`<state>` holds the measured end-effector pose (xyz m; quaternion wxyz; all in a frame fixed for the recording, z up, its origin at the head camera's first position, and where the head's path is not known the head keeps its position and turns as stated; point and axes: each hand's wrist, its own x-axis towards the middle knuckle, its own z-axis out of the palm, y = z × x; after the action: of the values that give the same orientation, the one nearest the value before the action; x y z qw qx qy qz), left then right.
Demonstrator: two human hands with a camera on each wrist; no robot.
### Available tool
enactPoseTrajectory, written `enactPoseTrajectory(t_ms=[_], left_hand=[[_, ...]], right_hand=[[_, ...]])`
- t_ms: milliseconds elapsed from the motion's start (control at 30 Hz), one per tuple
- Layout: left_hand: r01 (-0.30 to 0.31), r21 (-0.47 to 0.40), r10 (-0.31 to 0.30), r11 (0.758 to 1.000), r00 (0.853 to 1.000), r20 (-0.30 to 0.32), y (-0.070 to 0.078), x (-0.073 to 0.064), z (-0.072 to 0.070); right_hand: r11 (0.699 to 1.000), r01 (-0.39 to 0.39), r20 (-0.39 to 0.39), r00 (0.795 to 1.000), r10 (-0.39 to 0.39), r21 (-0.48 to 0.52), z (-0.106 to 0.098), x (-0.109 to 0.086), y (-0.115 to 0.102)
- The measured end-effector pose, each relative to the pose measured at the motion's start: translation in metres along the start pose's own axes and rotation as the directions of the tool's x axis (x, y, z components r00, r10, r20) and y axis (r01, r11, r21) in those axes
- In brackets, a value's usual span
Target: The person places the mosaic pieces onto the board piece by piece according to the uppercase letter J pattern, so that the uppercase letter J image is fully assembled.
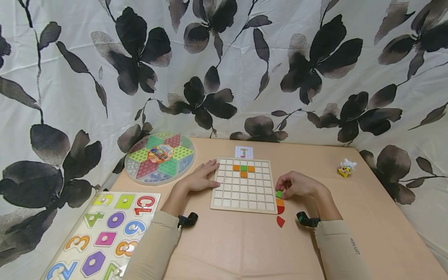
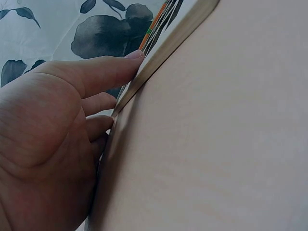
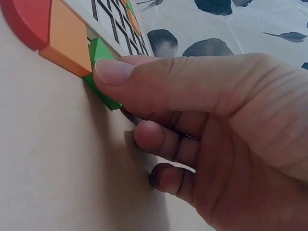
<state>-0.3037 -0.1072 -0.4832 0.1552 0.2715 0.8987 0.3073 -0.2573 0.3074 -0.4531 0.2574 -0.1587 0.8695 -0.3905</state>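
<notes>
A pale grid board (image 1: 241, 203) lies on the table, with several orange squares and one green square (image 1: 243, 168) in its upper cells. My left hand (image 1: 197, 179) rests at the board's left edge, fingers extended; the thumb (image 2: 108, 72) lies against the rim in the left wrist view. By the right edge, my right hand (image 1: 301, 184) pinches a green block (image 3: 99, 50) between thumb and forefinger. An orange block (image 3: 67, 41) and a red block with a curved side (image 3: 29, 21) line up beside it. Nearer me lies another red piece (image 1: 280, 221).
Behind the board is a small card (image 1: 244, 152) with a coloured pattern. A round star-patterned game board (image 1: 160, 158) sits back left, and a number-and-shape puzzle (image 1: 99, 233) front left. Far right stands a little toy figure (image 1: 347, 168). A floral cloth (image 1: 210, 70) hangs behind the table.
</notes>
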Motion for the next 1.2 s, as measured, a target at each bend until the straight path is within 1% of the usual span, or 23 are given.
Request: enactPoseTrajectory(t_ms=[367,500,567,633,800,900,1067,1200], left_hand=[[0.003,0.000,-0.003,1.000,1.000,0.002,-0.001,0.000,0.000],[0.006,0.002,-0.006,1.000,1.000,0.001,0.000,0.000,-0.001],[0.006,0.001,-0.006,1.000,1.000,0.000,0.001,0.000,-0.001],[0.005,0.001,-0.005,1.000,1.000,0.001,0.002,0.000,-0.002],[0.005,-0.008,-0.005,1.000,1.000,0.002,0.001,-0.001,-0.001],[0.005,-0.013,-0.005,1.000,1.000,-0.002,0.001,-0.001,-0.001],[0.008,-0.009,-0.008,1.000,1.000,-0.003,0.001,-0.001,0.000],[0.007,-0.004,-0.007,1.000,1.000,-0.006,0.001,-0.001,0.000]], right_hand=[[1.000,0.016,0.013,1.000,-0.017,0.009,0.000,-0.001,-0.003],[0.999,0.030,0.007,1.000,-0.030,0.018,0.000,-0.001,-0.003],[0.999,0.040,-0.009,0.999,-0.040,0.025,-0.001,-0.001,-0.003],[0.997,0.054,-0.033,0.998,-0.053,0.046,-0.002,-0.001,-0.002],[0.989,0.080,-0.145,0.988,-0.061,0.123,-0.002,0.001,-0.003],[0.983,0.108,-0.209,0.975,-0.076,0.150,-0.002,0.002,-0.006],[0.970,0.155,-0.291,0.952,-0.097,0.185,-0.001,0.005,-0.009],[0.952,0.200,-0.334,0.936,-0.115,0.232,0.001,0.007,-0.011]])
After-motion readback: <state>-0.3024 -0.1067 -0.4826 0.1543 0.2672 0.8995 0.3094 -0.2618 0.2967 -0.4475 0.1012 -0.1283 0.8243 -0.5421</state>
